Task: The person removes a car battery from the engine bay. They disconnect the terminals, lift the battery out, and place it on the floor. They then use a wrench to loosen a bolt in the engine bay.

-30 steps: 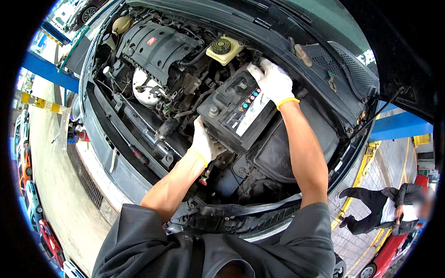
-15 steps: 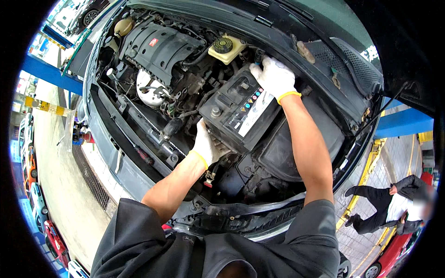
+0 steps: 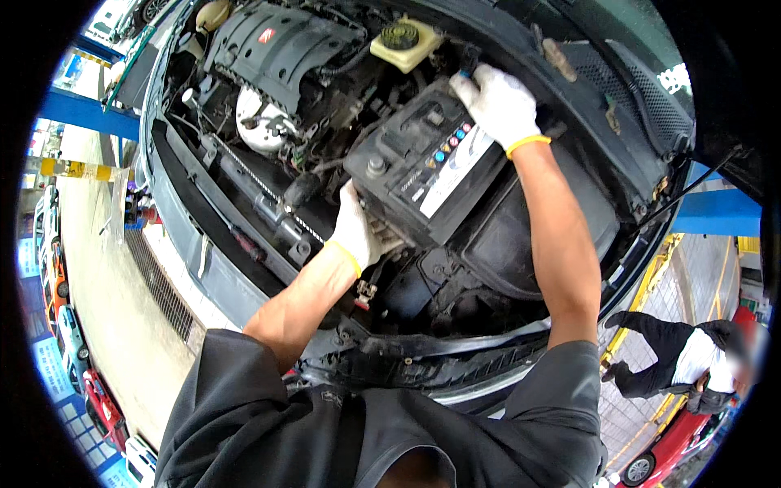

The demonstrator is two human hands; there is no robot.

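A black car battery (image 3: 396,180), tilted and with a white label on its side, is held between my two hands in the engine bay. My left hand (image 3: 358,231), in a white glove with a yellow cuff, grips its near left end, fingers curled beneath the lower edge. At the far right end my gloved right hand (image 3: 502,106) is closed around the battery's upper corner; its fingertips are partly hidden. A round terminal post (image 3: 376,165) stands near the left end. Below my left wrist is a loose cable clamp with a red part (image 3: 364,294).
The dark engine cover (image 3: 285,53) lies at the upper left, beside a yellowish reservoir with a black cap (image 3: 400,37). A black plastic housing (image 3: 521,236) sits right of the battery. A screwdriver (image 3: 246,243) rests along the front edge. Another person (image 3: 691,358) is at the right.
The view has shifted a little. The battery and both hands appear slightly higher in the bay, and the battery is turned a bit; both hands keep their hold.
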